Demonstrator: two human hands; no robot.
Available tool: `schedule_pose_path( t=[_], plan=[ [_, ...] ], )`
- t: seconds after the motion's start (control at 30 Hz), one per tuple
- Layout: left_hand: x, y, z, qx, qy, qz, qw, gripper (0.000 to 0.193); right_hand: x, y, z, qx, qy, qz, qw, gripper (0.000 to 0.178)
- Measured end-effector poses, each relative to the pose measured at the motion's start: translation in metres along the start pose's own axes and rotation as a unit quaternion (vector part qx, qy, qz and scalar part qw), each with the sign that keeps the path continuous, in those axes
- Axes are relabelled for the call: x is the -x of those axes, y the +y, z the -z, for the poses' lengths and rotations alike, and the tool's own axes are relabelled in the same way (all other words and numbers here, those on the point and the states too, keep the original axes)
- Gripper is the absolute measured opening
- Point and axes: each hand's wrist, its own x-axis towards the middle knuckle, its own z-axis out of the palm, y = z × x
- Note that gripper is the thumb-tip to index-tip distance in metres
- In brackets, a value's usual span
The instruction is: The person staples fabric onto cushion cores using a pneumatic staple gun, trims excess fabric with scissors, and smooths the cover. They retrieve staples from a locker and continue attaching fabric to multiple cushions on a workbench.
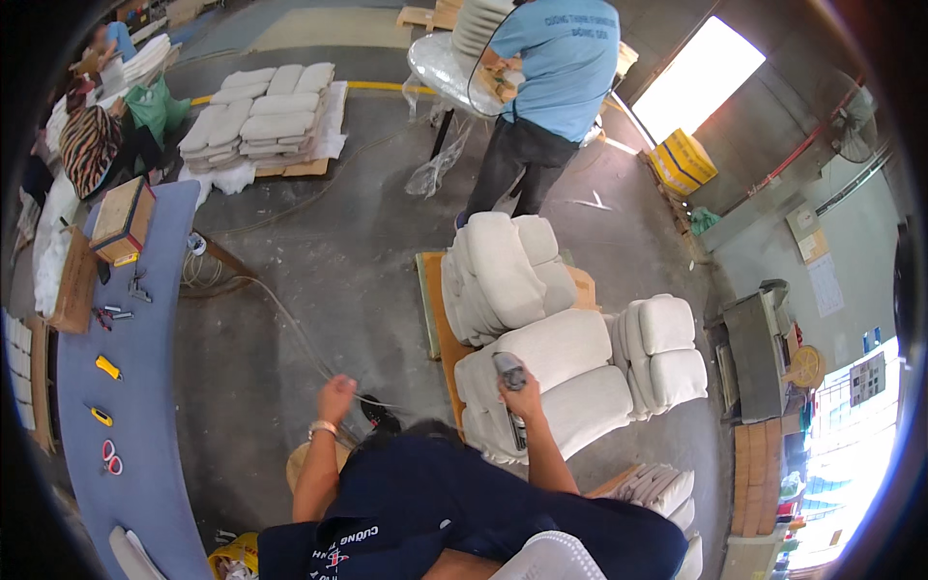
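My right hand is wrapped round a grey and black staple gun, held over a pile of off-white padded cushions. Part of the tool is hidden by my fingers. To the left, my left hand hovers above the floor with its fingers curled in; whether anything lies inside them I cannot make out. A thin pale air hose trails over the floor and passes right by that hand. Another cushion stack stands just beyond, and a smaller one sits at the right.
A long blue-topped table runs down my left, bearing a carton, yellow cutters and scissors. Ahead, a person in a blue shirt works at a wrapped table. More cushions lie at the far left.
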Motion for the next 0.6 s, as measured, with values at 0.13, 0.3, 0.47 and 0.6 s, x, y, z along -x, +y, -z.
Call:
schedule_pose_path(
  t=[0.13,0.3,0.47,0.6],
  plan=[
    [-0.02,-0.007,0.088,0.254,0.123,0.193,0.94,0.041,-0.018,0.029,-0.078,0.068,-0.166,-0.149,0.972,0.027],
    [0.03,-0.062,0.15,0.243,0.168,0.209,0.932,0.031,-0.003,0.087,-0.132,0.171,-0.173,-0.188,0.952,0.015],
    [0.092,-0.125,0.161,0.112,0.076,0.44,0.888,0.027,-0.053,0.073,-0.178,0.065,-0.285,-0.247,0.924,0.015],
    [0.039,-0.097,0.155,0.064,-0.018,0.463,0.884,0.028,-0.14,0.022,-0.225,0.085,-0.272,-0.348,0.893,0.022]
  ],
)
